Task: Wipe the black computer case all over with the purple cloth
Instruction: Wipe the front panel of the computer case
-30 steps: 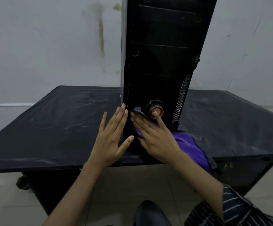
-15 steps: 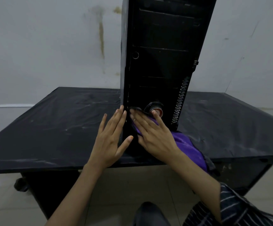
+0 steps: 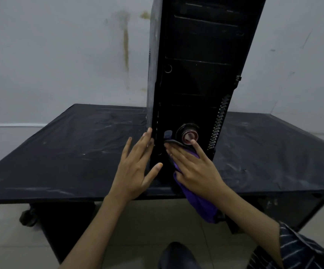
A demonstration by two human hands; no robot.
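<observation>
Position of the black computer case (image 3: 196, 65): upright on the black table (image 3: 70, 152), close to the table's near edge, front panel facing us.

Progress, as we judge it, is partial. The purple cloth (image 3: 198, 202) lies against the lowest part of the front panel only, just below and left of the round button (image 3: 189, 135). Pale dusty smears show on the case's left side panel. We take the upper front, both sides, the top and the rear (most of which we cannot see) as left to wipe. We cannot tell which areas have been covered.

Cloth: the upper edge is pressed to the panel. The rest hangs below the case's foot, over the table's near edge.

Right hand (image 3: 194, 169): laid flat on the cloth, fingers extended and spread, pressing rather than clutching. One fingertip reaches the lower rim of the button. No finger curls round the cloth.

Left hand (image 3: 136, 171): flat and released, holding nothing. Its fingers lie along the case's left front corner and its thumb rests on the lower front panel. We read this as steadying the case.

Beyond the case: a stained pale wall (image 3: 60, 55) behind it, and a striped sleeve (image 3: 302, 249) below and to its right.
</observation>
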